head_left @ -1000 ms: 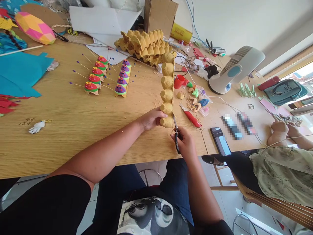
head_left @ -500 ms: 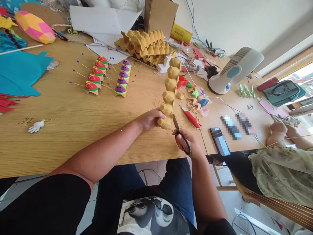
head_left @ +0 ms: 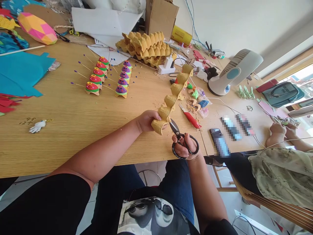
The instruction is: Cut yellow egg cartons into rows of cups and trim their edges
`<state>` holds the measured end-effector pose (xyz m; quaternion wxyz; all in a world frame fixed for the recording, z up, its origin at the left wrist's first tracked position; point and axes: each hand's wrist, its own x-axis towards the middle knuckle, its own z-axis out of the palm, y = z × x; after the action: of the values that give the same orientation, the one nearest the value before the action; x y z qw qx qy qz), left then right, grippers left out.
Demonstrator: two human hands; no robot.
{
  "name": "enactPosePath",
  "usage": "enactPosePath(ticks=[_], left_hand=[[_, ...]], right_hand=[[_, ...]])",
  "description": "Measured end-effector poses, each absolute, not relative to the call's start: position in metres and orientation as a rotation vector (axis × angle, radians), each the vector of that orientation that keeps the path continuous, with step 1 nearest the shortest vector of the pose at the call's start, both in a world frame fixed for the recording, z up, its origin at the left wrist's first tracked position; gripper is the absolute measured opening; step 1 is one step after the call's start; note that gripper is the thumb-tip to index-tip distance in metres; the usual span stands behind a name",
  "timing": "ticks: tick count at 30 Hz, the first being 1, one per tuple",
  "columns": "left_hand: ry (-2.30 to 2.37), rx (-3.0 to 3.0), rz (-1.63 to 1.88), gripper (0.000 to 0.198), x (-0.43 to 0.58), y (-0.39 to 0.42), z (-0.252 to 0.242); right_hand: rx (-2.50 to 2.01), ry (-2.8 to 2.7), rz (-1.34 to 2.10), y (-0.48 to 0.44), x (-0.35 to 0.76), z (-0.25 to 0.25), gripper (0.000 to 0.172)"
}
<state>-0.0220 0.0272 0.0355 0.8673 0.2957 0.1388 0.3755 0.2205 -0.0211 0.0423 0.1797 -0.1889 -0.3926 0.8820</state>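
Note:
A yellow egg carton strip (head_left: 171,100), one row of cups, is raised above the table and slants away to the upper right. My left hand (head_left: 149,120) is closed on its near end, thumb on top. In my right hand (head_left: 184,147) are black-handled scissors (head_left: 177,133), my fingers through the loops. The blade tips reach the strip's near right edge; whether they touch it I cannot tell. A red-handled knife (head_left: 190,117) lies on the table to the right of the strip.
Painted carton rows, one red (head_left: 97,77) and one purple (head_left: 123,78), stand left of centre. Stacked egg trays (head_left: 146,47) lie behind. To the right are a white fan (head_left: 234,71), a phone (head_left: 219,142) and a co-worker's hands (head_left: 281,130).
The egg carton strip has turned so its side profile shows, its far end swinging right. My right hand has rolled over, and the scissors' loops now face up, spread wider.

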Motion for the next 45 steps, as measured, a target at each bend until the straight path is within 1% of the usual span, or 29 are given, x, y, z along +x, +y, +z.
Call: enactPosePath(ticks=[4,12,19,22,26,29,33,36,45], left_hand=[[0.245,0.609,0.803,0.025,-0.021,0.025,0.042],[0.304,0.498,0.883,0.02,-0.021,0.027,0.043],[0.292,0.462,0.862,0.021,-0.024,0.028,0.043],[0.289,0.499,0.859,0.02,-0.025,0.03,0.038],[0.382,0.536,0.879,0.022,-0.025,0.035,0.029],[0.431,0.539,0.895,0.023,-0.023,0.037,0.025],[0.399,0.528,0.889,0.025,-0.02,0.035,0.023],[0.372,0.525,0.872,0.027,-0.02,0.034,0.022],[0.345,0.498,0.883,0.03,-0.022,0.033,0.024]], right_hand=[[-0.419,-0.928,2.585,-0.024,0.212,0.041,0.051],[-0.366,-0.691,2.409,-0.042,0.182,0.041,0.048],[-0.284,-0.597,2.385,-0.048,0.171,0.041,0.044],[-0.342,-0.594,2.383,-0.049,0.173,0.048,0.044],[-0.605,-0.747,2.315,-0.049,0.181,0.062,0.047],[-0.876,-1.108,2.042,-0.048,0.189,0.064,0.047],[-1.245,-1.631,1.467,-0.046,0.198,0.053,0.039],[-1.359,-1.848,1.116,-0.044,0.199,0.045,0.035],[-1.499,-2.061,0.775,-0.043,0.183,0.055,0.032]])
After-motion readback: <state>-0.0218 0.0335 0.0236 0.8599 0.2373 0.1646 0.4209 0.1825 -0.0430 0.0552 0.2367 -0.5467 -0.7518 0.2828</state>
